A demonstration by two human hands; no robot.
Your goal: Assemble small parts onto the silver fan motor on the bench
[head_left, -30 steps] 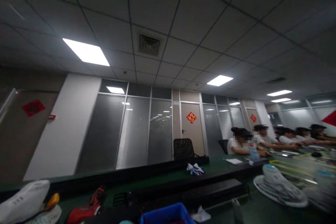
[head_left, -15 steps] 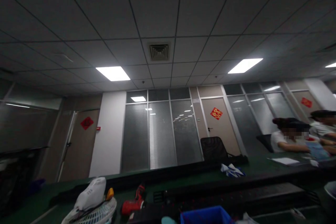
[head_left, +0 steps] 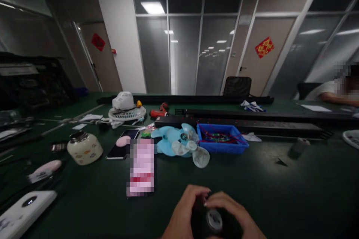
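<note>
At the bottom edge of the view, both hands are closing around a small dark part (head_left: pixel 209 221) with a round silvery face. The left hand (head_left: pixel 183 213) is curling its fingers over the part's left side, fingertips pressed together on top; the right hand (head_left: pixel 231 214) is wrapping it from the right, its fingers bent and meeting the left ones. What the part is stays hard to make out, since the fingers are covering most of it and the frame is cutting off its underside and both wrists.

On the green table (head_left: pixel 280 186), at 12 o'clock from the hands, a heap of pale blue fan blades (head_left: pixel 179 142) is lying just beside a blue tray (head_left: pixel 221 145) at 1 o'clock. At 11 o'clock a blurred-out pink patch is hiding whatever lies there, and a phone (head_left: pixel 122 145) is lying beyond it. At 10 o'clock a cream jar (head_left: pixel 84 148) is standing. Far off at 2 o'clock, another person's arm (head_left: pixel 335 97) is resting on the table, partly cut off.
</note>
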